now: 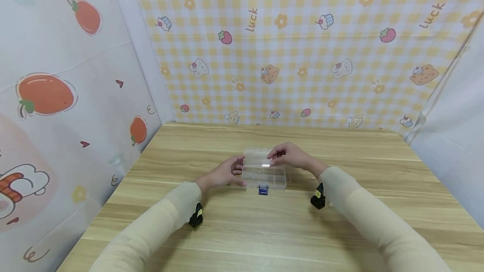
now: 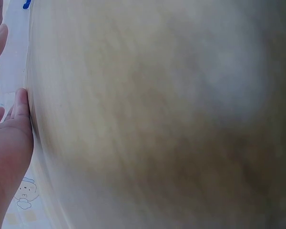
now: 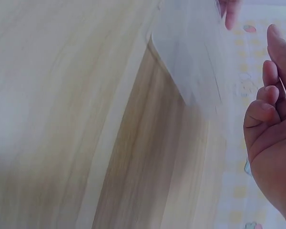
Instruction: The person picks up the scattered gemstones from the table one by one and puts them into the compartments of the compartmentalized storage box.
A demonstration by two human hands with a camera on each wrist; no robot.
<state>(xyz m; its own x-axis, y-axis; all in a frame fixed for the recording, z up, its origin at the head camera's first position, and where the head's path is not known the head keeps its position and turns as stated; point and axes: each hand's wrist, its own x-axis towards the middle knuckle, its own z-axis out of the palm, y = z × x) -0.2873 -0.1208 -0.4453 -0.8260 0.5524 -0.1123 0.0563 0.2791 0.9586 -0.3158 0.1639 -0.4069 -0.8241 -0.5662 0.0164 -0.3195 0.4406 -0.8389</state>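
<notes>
I see the box (image 1: 269, 176): left hand (image 1: 227, 173) spread at its left edge, right hand (image 1: 292, 155) loosely curled over its lid (image 1: 254, 157).

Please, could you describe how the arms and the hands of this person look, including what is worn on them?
The left sleeve and right sleeve are long and pale cream. The left hand and right hand wear no gloves. At each wrist sits a small black device with a yellow marking. No cables are visible.
</notes>
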